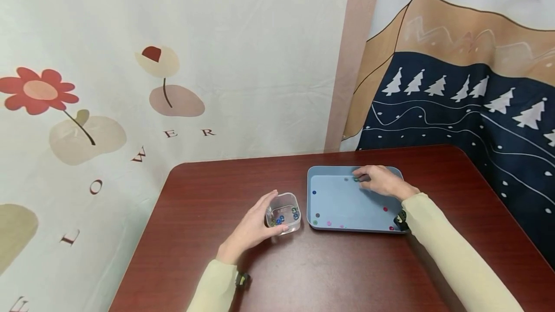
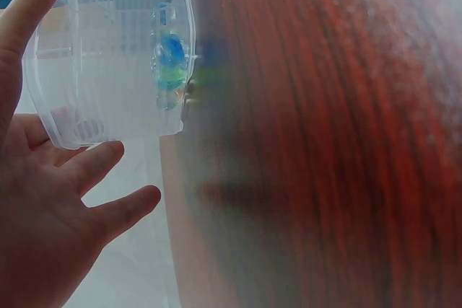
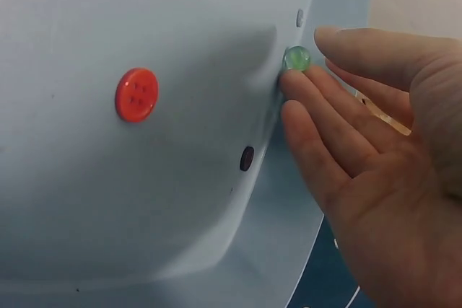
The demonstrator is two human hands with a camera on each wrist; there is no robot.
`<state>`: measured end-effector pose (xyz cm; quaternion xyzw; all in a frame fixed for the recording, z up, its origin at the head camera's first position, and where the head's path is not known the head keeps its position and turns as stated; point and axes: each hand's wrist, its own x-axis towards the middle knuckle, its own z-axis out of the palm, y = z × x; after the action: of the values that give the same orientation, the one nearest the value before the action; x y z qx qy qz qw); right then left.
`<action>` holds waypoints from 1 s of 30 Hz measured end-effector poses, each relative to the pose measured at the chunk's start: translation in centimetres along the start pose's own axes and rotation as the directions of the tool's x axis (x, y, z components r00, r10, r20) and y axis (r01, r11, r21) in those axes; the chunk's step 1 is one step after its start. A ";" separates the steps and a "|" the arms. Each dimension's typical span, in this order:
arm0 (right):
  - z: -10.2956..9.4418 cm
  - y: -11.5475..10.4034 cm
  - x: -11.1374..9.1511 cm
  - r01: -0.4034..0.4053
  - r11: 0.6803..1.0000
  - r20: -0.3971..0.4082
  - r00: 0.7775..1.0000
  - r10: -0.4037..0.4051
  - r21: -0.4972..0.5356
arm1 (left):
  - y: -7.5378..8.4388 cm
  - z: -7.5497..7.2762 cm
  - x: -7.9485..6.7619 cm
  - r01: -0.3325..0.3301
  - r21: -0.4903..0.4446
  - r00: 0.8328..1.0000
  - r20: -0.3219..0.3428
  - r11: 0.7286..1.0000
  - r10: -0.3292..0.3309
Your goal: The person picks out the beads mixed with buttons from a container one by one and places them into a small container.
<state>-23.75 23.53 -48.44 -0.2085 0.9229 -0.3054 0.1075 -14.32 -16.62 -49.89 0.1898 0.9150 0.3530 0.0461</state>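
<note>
My left hand [image 1: 251, 227] grips a clear plastic container [image 2: 108, 55] between thumb and fingers. Several glass marbles [image 1: 282, 218], blue and greenish, lie at its bottom. To the right sits a light blue tray [image 1: 338, 201]. Inside its far edge, my right hand [image 1: 381, 180] reaches down to a green glass marble [image 3: 297, 58]. In the right wrist view the fingertips touch the marble against the tray wall, while the thumb stands slightly apart from it. A small greyish piece [image 3: 299, 17] lies close by.
Buttons lie scattered in the tray, among them a red button [image 3: 137, 95], a dark button [image 3: 247, 158] and a pink button [image 1: 329, 223]. Beneath everything is a reddish-brown wooden table [image 1: 195, 206]. A printed curtain [image 1: 260, 61] hangs behind its far edge.
</note>
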 end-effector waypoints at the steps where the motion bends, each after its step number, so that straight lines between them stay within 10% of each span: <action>1: 0.0 0.0 0.0 0.009 1.000 0.001 1.000 -0.009 -0.012 | 0.0 0.0 0.0 -0.001 0.002 1.000 0.000 1.000 0.001; 30: 1.2 0.5 -0.9 0.063 0.985 -0.026 0.997 -0.068 -0.160 | 0.0 0.1 0.1 -0.003 0.011 1.000 -0.004 1.000 0.003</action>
<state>-22.74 23.66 -49.65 -0.2419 0.9386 -0.2372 0.0660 -14.43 -16.53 -49.97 0.1908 0.9168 0.3483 0.0427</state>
